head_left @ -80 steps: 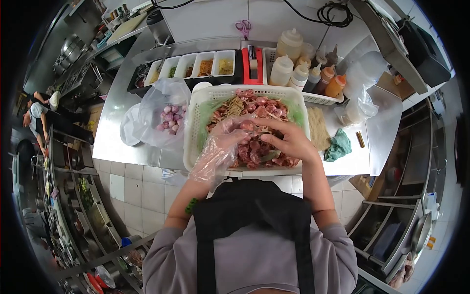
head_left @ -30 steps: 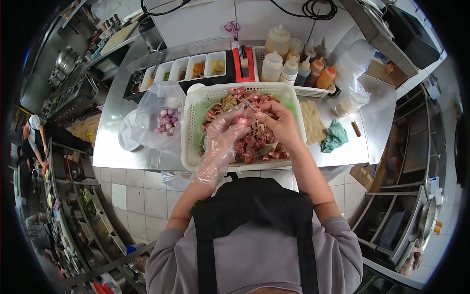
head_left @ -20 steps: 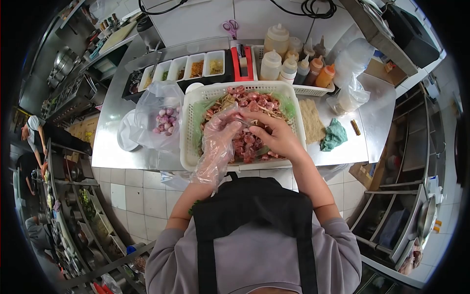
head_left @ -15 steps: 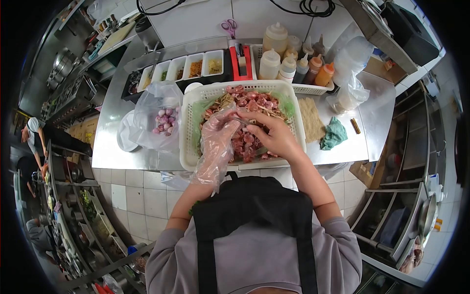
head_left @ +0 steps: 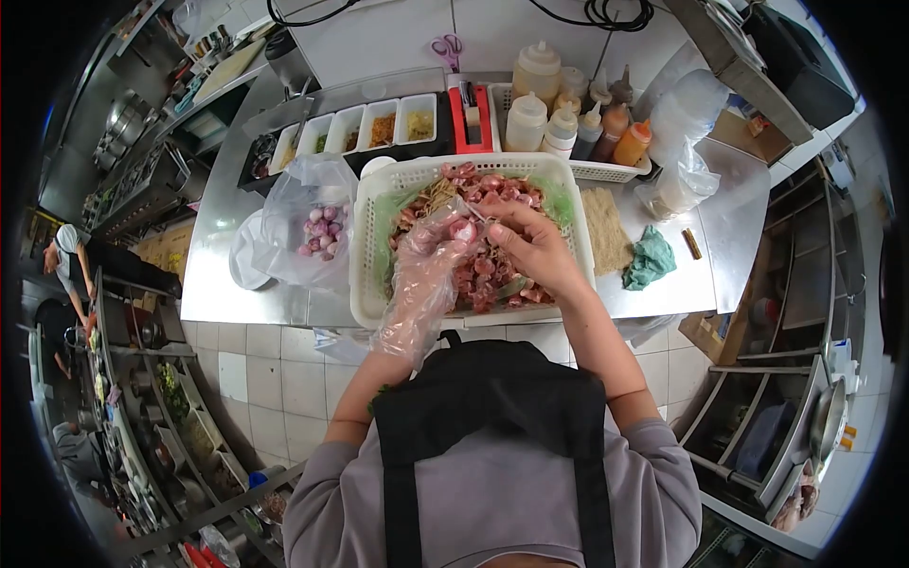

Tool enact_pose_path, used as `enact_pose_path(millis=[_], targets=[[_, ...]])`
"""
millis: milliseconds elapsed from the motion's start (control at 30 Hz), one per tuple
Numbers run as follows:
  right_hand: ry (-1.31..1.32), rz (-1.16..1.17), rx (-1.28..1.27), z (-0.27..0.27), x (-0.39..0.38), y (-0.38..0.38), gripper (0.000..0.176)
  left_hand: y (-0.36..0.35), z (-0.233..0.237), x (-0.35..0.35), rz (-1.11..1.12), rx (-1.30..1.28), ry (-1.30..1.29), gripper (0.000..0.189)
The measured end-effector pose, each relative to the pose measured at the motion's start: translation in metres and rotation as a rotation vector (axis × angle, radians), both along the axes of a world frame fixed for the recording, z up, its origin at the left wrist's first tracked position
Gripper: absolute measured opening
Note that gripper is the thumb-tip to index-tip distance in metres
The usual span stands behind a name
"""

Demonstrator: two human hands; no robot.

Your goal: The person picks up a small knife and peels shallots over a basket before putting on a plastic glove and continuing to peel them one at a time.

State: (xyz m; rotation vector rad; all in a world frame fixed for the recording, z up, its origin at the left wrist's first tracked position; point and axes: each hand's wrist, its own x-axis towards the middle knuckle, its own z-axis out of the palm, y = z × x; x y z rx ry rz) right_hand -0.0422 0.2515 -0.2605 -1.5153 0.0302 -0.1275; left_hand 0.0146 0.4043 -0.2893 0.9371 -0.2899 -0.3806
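Over a white perforated basket [head_left: 365,284] my left hand [head_left: 431,251], in a clear plastic glove, is closed round a piece of pinkish-red meat [head_left: 462,231]. My bare right hand [head_left: 532,244] is beside it, thumb and fingers pinched near the meat; what lies between them is too small to make out. Many more red meat pieces [head_left: 478,284] fill the basket, with thin tan sticks [head_left: 434,201] among them and green plastic [head_left: 561,201] lining the sides.
Left of the basket lies a bag of small purple onions [head_left: 322,232]. Behind stand white ingredient trays [head_left: 382,128], a red holder [head_left: 472,118] and sauce bottles [head_left: 525,123]. Brown sticks [head_left: 606,230] and a green cloth [head_left: 650,258] lie right. A person [head_left: 71,251] stands far left.
My left hand has turned, so the meat in it now shows. My right hand has moved slightly down and right, its fingers drawn closer together.
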Motion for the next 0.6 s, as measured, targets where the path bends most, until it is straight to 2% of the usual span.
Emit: enact_pose_path(millis=[67, 133, 267, 333, 467, 533, 600], targets=[[0.027, -0.020, 0.048, -0.003, 0.001, -0.001, 0.025, 0.001, 0.002, 0.000, -0.020, -0.015, 0.050, 0.026], [-0.065, -0.122, -0.123, -0.007, 0.003, -0.002, 0.026, 0.002, 0.003, 0.001, -0.040, -0.031, 0.097, 0.025], [-0.089, -0.187, -0.213, 0.000, 0.002, -0.004, 0.027, 0.003, 0.009, 0.003, -0.134, -0.205, 0.255, 0.030], [0.037, -0.199, -0.456, 0.006, -0.001, -0.005, 0.028, 0.002, 0.006, 0.005, -0.160, -0.245, 0.293, 0.031], [-0.033, -0.119, -0.406, 0.006, -0.006, 0.000, 0.028, 0.001, -0.016, 0.010, -0.115, -0.230, 0.233, 0.033], [-0.182, -0.035, -0.390, 0.005, -0.005, 0.001, 0.031, 0.000, -0.014, 0.009, -0.133, -0.237, 0.206, 0.033], [-0.211, -0.027, -0.425, 0.005, -0.005, -0.001, 0.034, 0.000, -0.010, 0.007, -0.144, -0.239, 0.199, 0.033]])
